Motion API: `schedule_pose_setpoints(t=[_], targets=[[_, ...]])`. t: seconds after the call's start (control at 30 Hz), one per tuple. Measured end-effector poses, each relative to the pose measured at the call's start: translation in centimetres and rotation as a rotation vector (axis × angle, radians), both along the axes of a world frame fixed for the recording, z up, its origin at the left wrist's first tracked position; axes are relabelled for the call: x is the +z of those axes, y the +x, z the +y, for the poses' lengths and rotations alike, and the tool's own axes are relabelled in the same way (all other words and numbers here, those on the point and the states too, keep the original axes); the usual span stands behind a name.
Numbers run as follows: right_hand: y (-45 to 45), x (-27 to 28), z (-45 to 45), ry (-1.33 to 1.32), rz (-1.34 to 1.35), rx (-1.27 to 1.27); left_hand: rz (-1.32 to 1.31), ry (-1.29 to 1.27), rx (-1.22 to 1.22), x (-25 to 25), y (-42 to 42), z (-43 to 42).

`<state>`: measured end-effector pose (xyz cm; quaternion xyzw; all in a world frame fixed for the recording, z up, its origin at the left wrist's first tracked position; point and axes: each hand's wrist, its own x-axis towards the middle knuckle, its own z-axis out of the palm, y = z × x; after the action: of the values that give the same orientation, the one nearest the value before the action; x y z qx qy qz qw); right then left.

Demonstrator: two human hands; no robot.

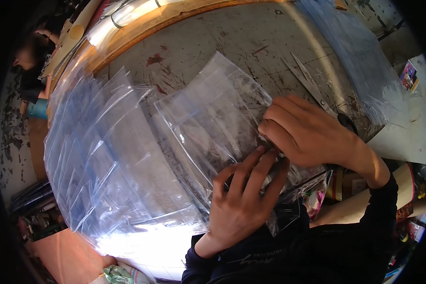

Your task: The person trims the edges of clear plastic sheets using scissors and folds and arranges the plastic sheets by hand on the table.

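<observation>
Fingers [265, 168] touch clear plastic [201, 111] on a scratched table [189, 45] amid clutter [317, 201].

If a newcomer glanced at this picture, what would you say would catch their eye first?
Probably the large spread of glossy, overlapping clear plastic pieces across the left side, with bright glare along its lower edge. Next would come the left hand and right hand, close together on more clear plastic right of centre. Scissors lie on the scratched grey tabletop, just beyond the right hand.
</observation>
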<state>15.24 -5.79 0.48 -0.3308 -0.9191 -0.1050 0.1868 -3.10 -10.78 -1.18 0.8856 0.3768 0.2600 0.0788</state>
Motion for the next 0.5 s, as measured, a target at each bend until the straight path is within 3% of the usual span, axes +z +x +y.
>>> schedule_pose_setpoints(t=[0.07, 0.2, 0.27, 0.3, 0.37, 0.5], targets=[[0.0, 0.1, -0.2, -0.179, 0.036, -0.037, -0.002, -0.013, 0.001, -0.2, 0.0, 0.0], [-0.1, 0.5, 1.6, -0.231, 0.081, -0.222, 0.007, 0.002, -0.028, -0.3, -0.1, 0.1], [0.8, 1.6, 4.4, 0.007, 0.111, -0.285, 0.014, 0.009, -0.039, -0.1, -0.1, 0.3], [0.4, 1.5, 4.5, 0.013, 0.116, -0.287, 0.017, 0.007, -0.048, 0.0, -0.2, 0.4], [-0.2, 1.4, 4.8, -0.058, 0.381, -0.218, 0.018, 0.009, -0.054, 0.2, -0.3, 0.5], [-0.2, 2.7, 1.8, -0.085, 0.266, -0.162, 0.013, -0.013, -0.019, 0.1, -0.2, 0.2]])
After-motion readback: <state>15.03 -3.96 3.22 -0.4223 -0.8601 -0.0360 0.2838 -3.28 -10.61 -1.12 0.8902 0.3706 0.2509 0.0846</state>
